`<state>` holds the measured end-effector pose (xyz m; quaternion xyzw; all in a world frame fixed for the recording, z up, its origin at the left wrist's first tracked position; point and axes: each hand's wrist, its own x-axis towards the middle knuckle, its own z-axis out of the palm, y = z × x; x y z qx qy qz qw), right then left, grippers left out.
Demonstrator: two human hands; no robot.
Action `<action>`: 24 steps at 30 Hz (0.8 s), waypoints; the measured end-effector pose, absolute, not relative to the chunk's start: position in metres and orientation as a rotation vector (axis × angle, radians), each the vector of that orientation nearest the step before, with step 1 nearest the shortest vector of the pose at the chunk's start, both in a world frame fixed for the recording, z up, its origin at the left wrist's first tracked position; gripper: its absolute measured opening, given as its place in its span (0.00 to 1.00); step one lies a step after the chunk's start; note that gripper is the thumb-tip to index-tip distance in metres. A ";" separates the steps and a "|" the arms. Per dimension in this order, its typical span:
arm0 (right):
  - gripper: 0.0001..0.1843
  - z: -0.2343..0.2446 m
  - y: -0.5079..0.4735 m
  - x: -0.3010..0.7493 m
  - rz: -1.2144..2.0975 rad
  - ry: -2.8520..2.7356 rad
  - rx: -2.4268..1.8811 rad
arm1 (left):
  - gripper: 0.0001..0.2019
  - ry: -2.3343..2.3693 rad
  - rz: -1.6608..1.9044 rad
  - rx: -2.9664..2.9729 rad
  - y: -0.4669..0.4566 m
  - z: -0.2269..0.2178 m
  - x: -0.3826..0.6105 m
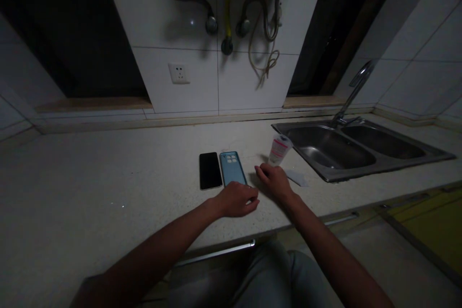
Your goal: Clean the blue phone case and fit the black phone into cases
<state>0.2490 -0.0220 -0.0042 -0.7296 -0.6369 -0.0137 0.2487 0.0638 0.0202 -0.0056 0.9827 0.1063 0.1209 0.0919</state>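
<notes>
My left hand (237, 199) rests at the counter's near side, fingers curled in with nothing visible in them. It covers the lower end of a light blue phone case (233, 169) with a camera cutout at its top. Left of the case lies a phone (210, 171), its black screen facing up. My right hand (273, 178) is loosely closed on the counter, thumb side toward the left, and I see nothing in it. Just beyond its knuckles stands a clear plastic cup (279, 149) with pink print. A flat pale piece (297, 178) lies right of that hand.
A double steel sink (325, 173) with a tall faucet (355, 89) is set into the counter (90, 178) at right. On the tiled wall are a socket (178, 73), hoses (267, 24) and a looped cord (271, 60). A metal handle (216, 253) runs below the front edge.
</notes>
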 end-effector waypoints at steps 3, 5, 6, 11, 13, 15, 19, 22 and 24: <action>0.27 -0.008 -0.041 0.264 -0.183 -1.517 -1.969 | 0.10 0.355 0.367 2.916 0.021 -0.006 0.065; 0.26 -0.009 -0.054 0.274 -0.301 -1.391 -1.968 | 0.10 0.369 0.369 2.913 0.021 -0.006 0.065; 0.26 -0.010 -0.060 0.279 -0.350 -1.346 -1.976 | 0.10 0.372 0.370 2.907 0.021 -0.006 0.065; 0.25 -0.015 -0.080 0.300 -0.445 -1.273 -2.152 | 0.10 0.379 0.353 2.885 0.020 -0.004 0.065; 0.24 -0.016 -0.083 0.305 -0.419 -1.304 -2.256 | 0.10 0.382 0.349 2.879 0.020 -0.004 0.064; 0.22 -0.017 -0.083 0.308 -0.370 -1.382 -2.345 | 0.09 0.380 0.361 2.872 0.020 -0.004 0.064; 0.19 -0.016 -0.081 0.307 -0.332 -1.538 -2.354 | 0.10 0.368 0.381 2.866 0.020 -0.004 0.064; 0.18 -0.016 -0.082 0.307 -0.278 -1.603 -2.232 | 0.10 0.346 0.389 2.862 0.021 -0.005 0.064; 0.18 -0.016 -0.082 0.307 -0.190 -1.651 -2.134 | 0.10 0.339 0.393 2.854 0.021 -0.005 0.064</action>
